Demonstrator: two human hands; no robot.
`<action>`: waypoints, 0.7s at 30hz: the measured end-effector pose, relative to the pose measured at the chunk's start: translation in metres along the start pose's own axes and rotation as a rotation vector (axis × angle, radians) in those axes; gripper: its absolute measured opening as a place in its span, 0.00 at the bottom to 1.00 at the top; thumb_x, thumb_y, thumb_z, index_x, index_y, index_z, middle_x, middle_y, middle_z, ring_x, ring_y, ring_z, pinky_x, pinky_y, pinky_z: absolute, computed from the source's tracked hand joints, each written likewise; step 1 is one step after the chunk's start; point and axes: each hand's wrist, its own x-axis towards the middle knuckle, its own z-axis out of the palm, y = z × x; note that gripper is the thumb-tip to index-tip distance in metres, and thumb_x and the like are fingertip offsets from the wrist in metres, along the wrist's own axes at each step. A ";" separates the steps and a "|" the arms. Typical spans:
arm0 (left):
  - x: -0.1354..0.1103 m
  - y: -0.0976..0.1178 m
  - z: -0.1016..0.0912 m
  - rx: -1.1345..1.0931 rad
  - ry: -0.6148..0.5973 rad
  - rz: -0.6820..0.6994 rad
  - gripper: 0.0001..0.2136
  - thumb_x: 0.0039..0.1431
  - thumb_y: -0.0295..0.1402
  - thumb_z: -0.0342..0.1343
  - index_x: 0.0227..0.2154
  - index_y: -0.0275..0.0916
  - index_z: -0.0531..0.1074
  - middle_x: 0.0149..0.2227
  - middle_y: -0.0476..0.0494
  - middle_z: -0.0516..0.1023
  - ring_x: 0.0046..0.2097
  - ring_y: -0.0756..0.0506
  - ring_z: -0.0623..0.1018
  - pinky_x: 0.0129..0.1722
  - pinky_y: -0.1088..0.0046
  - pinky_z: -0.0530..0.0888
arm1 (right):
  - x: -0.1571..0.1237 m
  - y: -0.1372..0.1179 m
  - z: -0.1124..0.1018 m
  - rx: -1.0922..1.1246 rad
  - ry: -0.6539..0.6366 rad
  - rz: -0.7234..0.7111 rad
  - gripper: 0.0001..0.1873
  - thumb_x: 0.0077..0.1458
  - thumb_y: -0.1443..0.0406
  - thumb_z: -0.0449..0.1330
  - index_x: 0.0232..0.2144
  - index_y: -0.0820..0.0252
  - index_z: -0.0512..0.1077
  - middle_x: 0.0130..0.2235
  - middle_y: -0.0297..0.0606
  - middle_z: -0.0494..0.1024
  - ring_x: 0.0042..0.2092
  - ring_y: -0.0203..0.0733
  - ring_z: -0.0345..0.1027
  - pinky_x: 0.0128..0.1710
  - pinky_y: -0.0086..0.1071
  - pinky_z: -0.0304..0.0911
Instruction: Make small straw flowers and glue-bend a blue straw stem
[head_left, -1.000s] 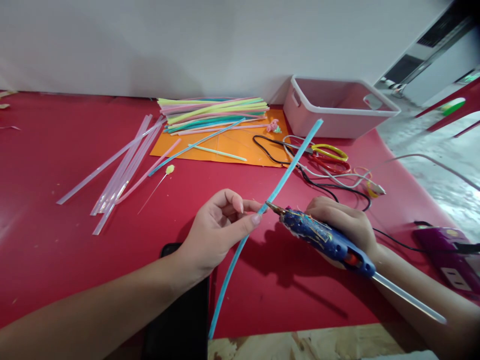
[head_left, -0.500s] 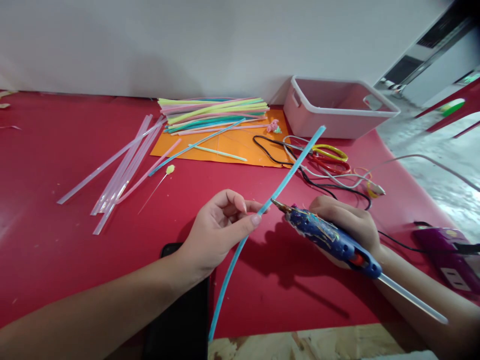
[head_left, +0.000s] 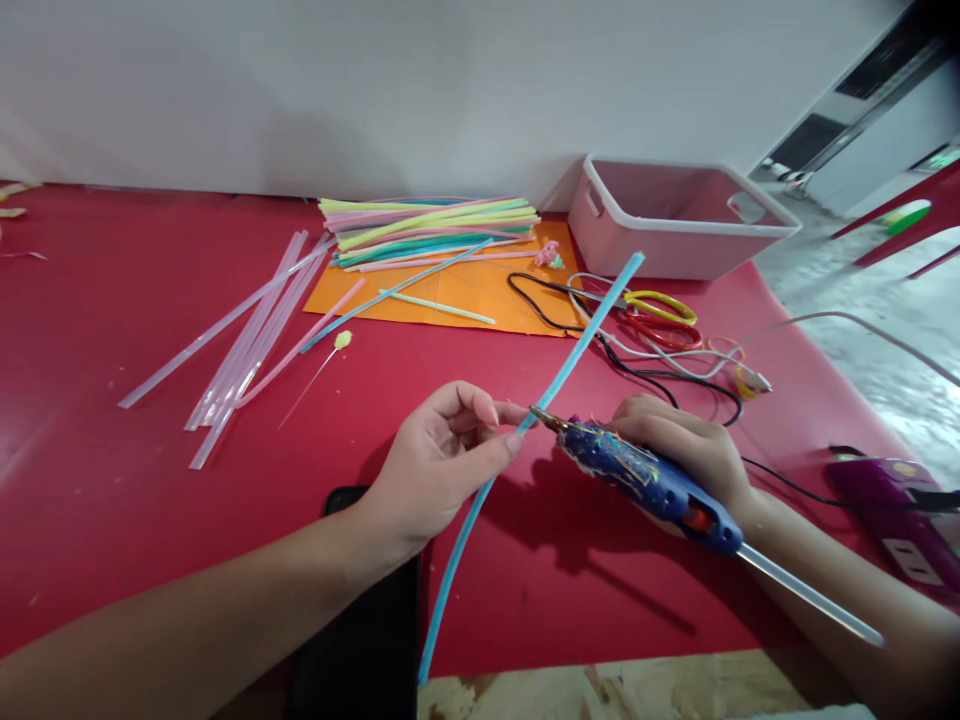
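Note:
Pinched between the thumb and fingers of my left hand [head_left: 442,460] is a long blue pipe cleaner [head_left: 581,345]. It slants from the lower middle up to the right, bending slightly below my thumb. My right hand [head_left: 679,450] is wrapped round a dark blue glue gun [head_left: 652,480], which is smeared with dried glue. The gun's metal nozzle is at the pipe cleaner, just above my left thumb. A clear glue stick [head_left: 810,595] juts from the gun's rear.
Colourful pipe cleaners [head_left: 435,225] lie on orange paper [head_left: 330,290] beside clear glue sticks [head_left: 251,340]. A pink bin [head_left: 675,245], scissors [head_left: 660,320] and cables stand to the right, with a purple power strip [head_left: 892,515]. A black phone [head_left: 360,640] lies under my left forearm.
The glue gun has moved slightly left and down, its nozzle coming closer to my left thumb along the pipe cleaner. The pipe cleaner's upper end has shifted a little left.

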 end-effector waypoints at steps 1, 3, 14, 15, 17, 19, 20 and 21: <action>0.000 0.000 0.000 0.003 -0.001 0.000 0.12 0.52 0.21 0.65 0.27 0.37 0.67 0.35 0.52 0.82 0.33 0.57 0.76 0.33 0.84 0.70 | 0.001 0.000 0.000 0.002 0.000 -0.005 0.08 0.60 0.62 0.57 0.41 0.59 0.69 0.30 0.40 0.72 0.31 0.43 0.66 0.32 0.37 0.62; 0.000 0.000 0.000 0.005 0.001 -0.003 0.12 0.51 0.21 0.66 0.27 0.37 0.67 0.35 0.52 0.82 0.33 0.57 0.76 0.32 0.84 0.69 | 0.001 0.000 0.000 -0.001 -0.004 -0.017 0.09 0.59 0.63 0.58 0.41 0.60 0.69 0.30 0.40 0.72 0.30 0.42 0.66 0.31 0.37 0.61; 0.000 0.000 -0.001 -0.027 -0.034 -0.040 0.11 0.51 0.20 0.65 0.29 0.38 0.68 0.38 0.51 0.83 0.30 0.57 0.73 0.30 0.82 0.67 | 0.000 -0.002 -0.002 -0.028 0.003 0.031 0.09 0.56 0.68 0.59 0.41 0.58 0.69 0.31 0.40 0.73 0.30 0.44 0.68 0.31 0.37 0.62; 0.000 0.001 -0.001 -0.031 -0.036 -0.043 0.11 0.51 0.20 0.65 0.29 0.38 0.68 0.38 0.51 0.83 0.30 0.57 0.74 0.30 0.82 0.67 | 0.000 -0.002 -0.002 -0.030 0.006 0.033 0.09 0.56 0.68 0.59 0.41 0.58 0.69 0.31 0.40 0.73 0.30 0.44 0.68 0.31 0.37 0.62; 0.000 0.002 -0.001 -0.035 -0.041 -0.049 0.11 0.51 0.20 0.65 0.29 0.39 0.68 0.38 0.51 0.83 0.31 0.57 0.74 0.32 0.82 0.68 | 0.000 -0.002 -0.003 -0.045 0.004 0.022 0.09 0.55 0.69 0.59 0.41 0.58 0.68 0.30 0.39 0.72 0.30 0.43 0.68 0.31 0.37 0.63; 0.000 0.002 0.000 -0.035 -0.047 -0.053 0.11 0.51 0.20 0.64 0.29 0.39 0.68 0.38 0.51 0.84 0.31 0.57 0.75 0.33 0.81 0.69 | 0.000 -0.002 -0.004 -0.062 0.001 0.011 0.09 0.55 0.69 0.59 0.40 0.58 0.68 0.29 0.38 0.71 0.30 0.43 0.68 0.31 0.36 0.62; 0.000 0.002 0.000 -0.033 -0.049 -0.054 0.11 0.51 0.20 0.64 0.29 0.39 0.68 0.38 0.51 0.84 0.31 0.57 0.75 0.34 0.81 0.69 | 0.000 -0.002 -0.004 -0.066 -0.005 0.012 0.09 0.55 0.69 0.59 0.40 0.58 0.68 0.30 0.38 0.72 0.30 0.43 0.68 0.31 0.36 0.62; 0.000 0.002 0.000 -0.028 -0.049 -0.054 0.11 0.51 0.20 0.65 0.29 0.39 0.68 0.38 0.51 0.84 0.31 0.57 0.75 0.34 0.81 0.70 | 0.001 -0.002 -0.004 -0.070 -0.005 0.016 0.09 0.55 0.69 0.59 0.40 0.58 0.68 0.30 0.38 0.72 0.30 0.43 0.68 0.31 0.36 0.62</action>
